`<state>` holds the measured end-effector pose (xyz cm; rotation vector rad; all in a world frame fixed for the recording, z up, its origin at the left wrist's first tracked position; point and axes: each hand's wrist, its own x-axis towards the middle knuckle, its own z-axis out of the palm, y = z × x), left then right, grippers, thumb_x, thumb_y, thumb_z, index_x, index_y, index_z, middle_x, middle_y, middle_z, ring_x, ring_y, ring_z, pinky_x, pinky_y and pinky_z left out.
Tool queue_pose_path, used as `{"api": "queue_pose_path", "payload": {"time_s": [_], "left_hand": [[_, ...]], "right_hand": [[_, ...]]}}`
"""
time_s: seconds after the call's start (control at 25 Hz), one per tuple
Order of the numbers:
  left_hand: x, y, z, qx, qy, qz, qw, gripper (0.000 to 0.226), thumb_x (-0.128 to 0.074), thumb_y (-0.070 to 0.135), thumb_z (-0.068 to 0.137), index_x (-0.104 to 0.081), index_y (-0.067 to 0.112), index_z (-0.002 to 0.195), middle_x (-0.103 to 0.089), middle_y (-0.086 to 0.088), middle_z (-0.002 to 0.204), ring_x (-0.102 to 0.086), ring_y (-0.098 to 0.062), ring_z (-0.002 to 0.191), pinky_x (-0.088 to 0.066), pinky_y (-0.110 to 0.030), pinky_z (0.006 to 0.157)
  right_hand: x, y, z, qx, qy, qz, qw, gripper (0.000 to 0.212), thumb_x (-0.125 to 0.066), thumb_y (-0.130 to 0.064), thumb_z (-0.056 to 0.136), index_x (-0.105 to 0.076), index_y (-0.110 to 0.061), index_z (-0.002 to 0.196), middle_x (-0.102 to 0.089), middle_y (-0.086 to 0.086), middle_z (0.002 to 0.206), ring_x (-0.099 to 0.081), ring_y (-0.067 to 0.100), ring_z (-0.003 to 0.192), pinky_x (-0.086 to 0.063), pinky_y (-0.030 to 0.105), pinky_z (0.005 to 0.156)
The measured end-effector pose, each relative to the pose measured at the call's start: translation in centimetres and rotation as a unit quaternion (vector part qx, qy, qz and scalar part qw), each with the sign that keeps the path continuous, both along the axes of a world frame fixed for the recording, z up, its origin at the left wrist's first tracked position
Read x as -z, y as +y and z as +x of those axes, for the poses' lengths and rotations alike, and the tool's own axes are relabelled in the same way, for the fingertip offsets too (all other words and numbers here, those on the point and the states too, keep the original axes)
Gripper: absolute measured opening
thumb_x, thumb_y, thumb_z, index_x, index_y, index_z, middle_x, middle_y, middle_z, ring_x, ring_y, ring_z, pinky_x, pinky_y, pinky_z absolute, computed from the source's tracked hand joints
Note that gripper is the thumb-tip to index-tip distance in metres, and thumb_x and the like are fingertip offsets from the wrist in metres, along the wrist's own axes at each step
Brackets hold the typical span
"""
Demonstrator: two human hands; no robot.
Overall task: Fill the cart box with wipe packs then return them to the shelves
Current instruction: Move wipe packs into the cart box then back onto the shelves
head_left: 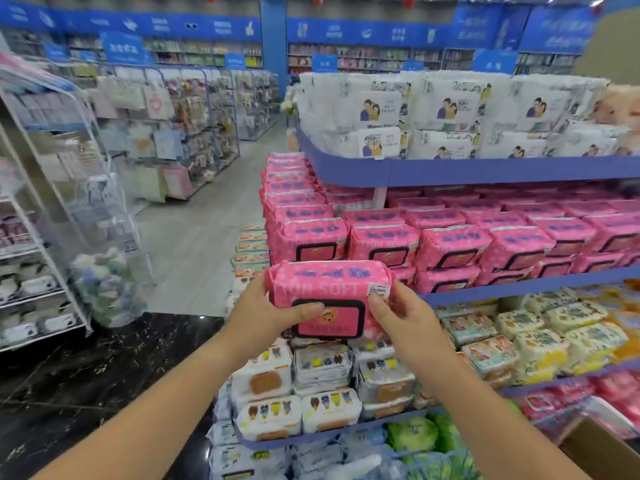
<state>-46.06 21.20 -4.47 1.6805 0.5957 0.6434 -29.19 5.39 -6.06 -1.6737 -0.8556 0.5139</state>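
Holding a pink wipe pack up before the pink shelf row.
Clasped at its ends by left hand and right hand; picking or returning, cannot tell; calls next for sliding into that row or lowering into the cart box, far right.

cardboard box cut off at lower right corner. blue overhead signs blurred, unreadable. sticker print on pink pack too small to read. pack's back face hidden.
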Motion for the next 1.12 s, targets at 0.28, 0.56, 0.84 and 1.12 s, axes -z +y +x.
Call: {"api": "queue_pose_path", "payload": {"time_s": [0.28,0.56,0.84,1.12], "left_hand": [[8.3,12.6,9.7,-0.063,-0.034,0.044,0.996,0.069,-0.083,0.049,0.078,-0.044,0.037,0.134,-0.047,0.003,0.131,-0.054,-0.015,0.124,-0.049,-0.04,0.105],[13.4,13.0,12.4,-0.1,0.017,0.12,0.988,0.091,-0.074,0.05,0.084,-0.015,0.035,0.152,-0.024,0.02,0.139,-0.03,-0.015,0.14,-0.034,-0.045,0.117],[10.5,11.7,11.4,-0.108,0.091,0.004,0.99,0.108,-0.087,0.05,0.071,-0.02,0.034,0.154,-0.031,0.004,0.146,-0.034,-0.022,0.142,-0.039,-0.047,0.116],[7.7,10.0,10.5,-0.116,0.155,-0.032,0.981,0.128,-0.092,0.032,0.072,0.001,0.024,0.16,-0.015,-0.008,0.16,-0.032,-0.033,0.145,-0.04,-0.045,0.111]], "right_hand": [[3.7,14.9,6.5,0.119,-0.033,-0.043,0.991,0.057,-0.053,-0.042,0.101,-0.039,-0.022,0.152,-0.044,-0.012,0.131,-0.051,0.007,0.105,-0.04,0.03,0.091],[9.5,16.1,8.2,0.161,0.004,-0.067,0.985,0.024,-0.058,-0.041,0.099,-0.069,-0.021,0.107,-0.071,0.001,0.1,-0.07,0.022,0.094,-0.056,0.051,0.088],[6.5,14.5,5.8,0.18,0.034,-0.093,0.979,0.023,-0.061,-0.032,0.1,-0.054,-0.024,0.12,-0.055,-0.019,0.096,-0.059,0.017,0.096,-0.049,0.041,0.09],[5.7,11.6,4.2,0.158,0.065,-0.129,0.977,0.063,-0.062,-0.045,0.096,-0.038,-0.02,0.149,-0.05,-0.001,0.142,-0.052,0.021,0.121,-0.046,0.042,0.099]]}}
